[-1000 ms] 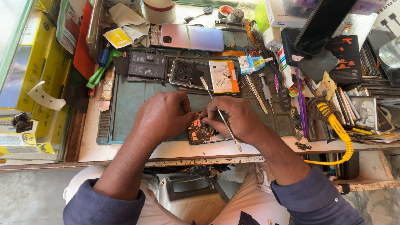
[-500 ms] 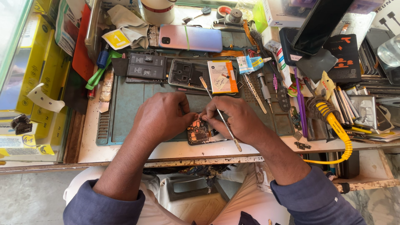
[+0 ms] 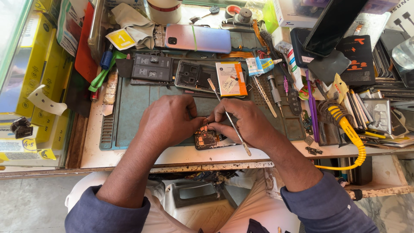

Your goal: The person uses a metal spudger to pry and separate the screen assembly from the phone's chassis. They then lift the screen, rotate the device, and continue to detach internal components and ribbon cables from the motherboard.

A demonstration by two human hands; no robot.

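Note:
A small dark circuit board (image 3: 208, 139) with copper parts lies on the blue-grey work mat (image 3: 133, 108) near the bench's front edge. My left hand (image 3: 170, 121) rests on the board's upper left and pinches it with the fingertips. My right hand (image 3: 241, 123) meets it from the right, fingers on the board's top edge. A thin metal pry tool (image 3: 227, 116) runs slantwise through my right hand, its ends sticking out above and below. The fingertips hide where the hands touch the board.
Behind the hands lie an open phone frame (image 3: 194, 77), a black battery (image 3: 151, 67), an orange-and-white battery (image 3: 231, 78) and a pastel phone back (image 3: 197, 38). Tweezers (image 3: 264, 96), screwdrivers and a yellow coiled cable (image 3: 351, 138) crowd the right. Yellow boxes (image 3: 26, 64) stand at left.
Both hands stay over the board. The fingers have shifted only slightly; the pry tool keeps the same slant.

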